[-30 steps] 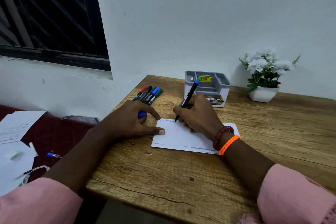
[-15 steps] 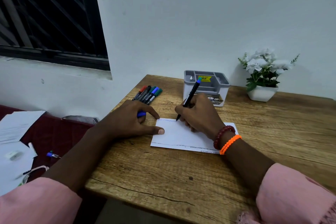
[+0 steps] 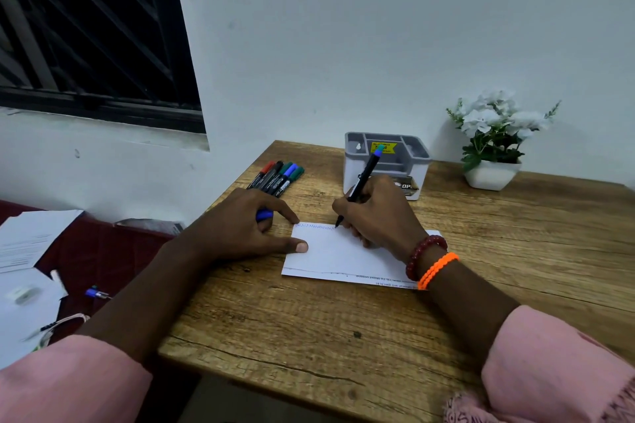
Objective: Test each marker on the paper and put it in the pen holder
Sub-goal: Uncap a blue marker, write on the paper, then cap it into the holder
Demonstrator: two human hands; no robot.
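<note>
My right hand (image 3: 379, 213) grips a black marker with a blue end (image 3: 363, 178), its tip touching the top edge of the white paper (image 3: 338, 257). A blue zigzag line (image 3: 314, 226) runs along that edge. My left hand (image 3: 247, 230) presses its thumb on the paper's left side and holds a blue cap (image 3: 264, 215) between its fingers. Several capped markers (image 3: 276, 175) with red, black, green and blue caps lie side by side at the table's far left. The grey pen holder (image 3: 386, 165) stands behind my right hand with no marker visible inside.
A white pot of white flowers (image 3: 494, 144) stands at the far right against the wall. Left of the wooden table (image 3: 343, 326), a dark red surface carries loose papers (image 3: 27, 244), a small blue-tipped item (image 3: 96, 293) and a cord. A dark barred window is at upper left.
The marker tip has travelled right along the paper's top edge, lengthening the blue zigzag. My left hand has stayed in place.
</note>
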